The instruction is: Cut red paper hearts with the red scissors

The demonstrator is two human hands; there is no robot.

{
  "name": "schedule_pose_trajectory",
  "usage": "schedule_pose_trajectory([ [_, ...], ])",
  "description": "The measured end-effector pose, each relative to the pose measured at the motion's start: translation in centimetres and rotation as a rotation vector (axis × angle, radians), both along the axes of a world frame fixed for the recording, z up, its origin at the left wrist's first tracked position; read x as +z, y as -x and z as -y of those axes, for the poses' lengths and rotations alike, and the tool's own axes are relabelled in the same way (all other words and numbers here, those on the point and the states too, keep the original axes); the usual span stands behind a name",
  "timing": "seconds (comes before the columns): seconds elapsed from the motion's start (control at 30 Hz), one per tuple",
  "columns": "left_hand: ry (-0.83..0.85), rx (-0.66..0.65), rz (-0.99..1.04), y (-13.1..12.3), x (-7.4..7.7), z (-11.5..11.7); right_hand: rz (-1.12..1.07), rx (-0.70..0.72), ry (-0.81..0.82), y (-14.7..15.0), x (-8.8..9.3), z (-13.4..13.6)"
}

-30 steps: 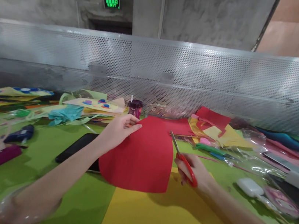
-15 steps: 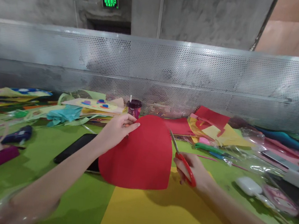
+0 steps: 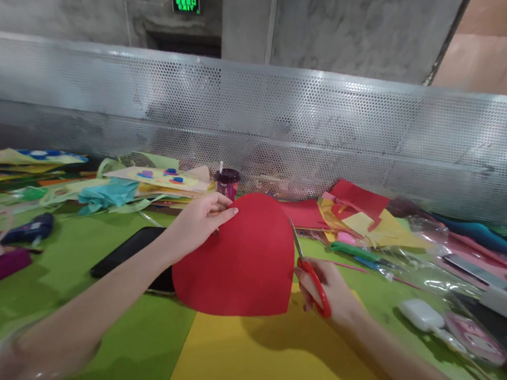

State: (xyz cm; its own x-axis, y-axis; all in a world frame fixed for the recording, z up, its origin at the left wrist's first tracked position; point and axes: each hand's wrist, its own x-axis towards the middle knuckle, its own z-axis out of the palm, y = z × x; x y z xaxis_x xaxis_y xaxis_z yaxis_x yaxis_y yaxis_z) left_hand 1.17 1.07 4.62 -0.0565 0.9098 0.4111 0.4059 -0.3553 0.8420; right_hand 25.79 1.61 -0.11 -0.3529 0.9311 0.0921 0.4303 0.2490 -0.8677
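A red sheet of paper with a rounded top edge is held up over the table. My left hand pinches it at its upper left edge between thumb and fingers. In my right hand are scissors with red handles, the fingers wrapped through the loops. Their blades point up and to the left, along the right edge of the red paper. Whether the blades are parted is hard to make out. Below the paper lies a yellow sheet on the green tabletop.
A black tablet or phone lies under my left forearm. Behind stand a dark lidded cup and heaps of coloured paper. Green-handled scissors, a white earbud case and plastic wrap lie right. A perforated metal panel closes the back.
The red paper has shifted slightly to the right and up, its right edge now nearer the scissors. Both hands stay almost where they were.
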Motion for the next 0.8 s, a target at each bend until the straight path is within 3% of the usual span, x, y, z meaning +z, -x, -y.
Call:
schedule_pose_trajectory([
  [0.8,0.011,-0.001,0.014,-0.13,0.13,0.17,0.021,0.027,-0.011,-0.04,-0.05,-0.11],
])
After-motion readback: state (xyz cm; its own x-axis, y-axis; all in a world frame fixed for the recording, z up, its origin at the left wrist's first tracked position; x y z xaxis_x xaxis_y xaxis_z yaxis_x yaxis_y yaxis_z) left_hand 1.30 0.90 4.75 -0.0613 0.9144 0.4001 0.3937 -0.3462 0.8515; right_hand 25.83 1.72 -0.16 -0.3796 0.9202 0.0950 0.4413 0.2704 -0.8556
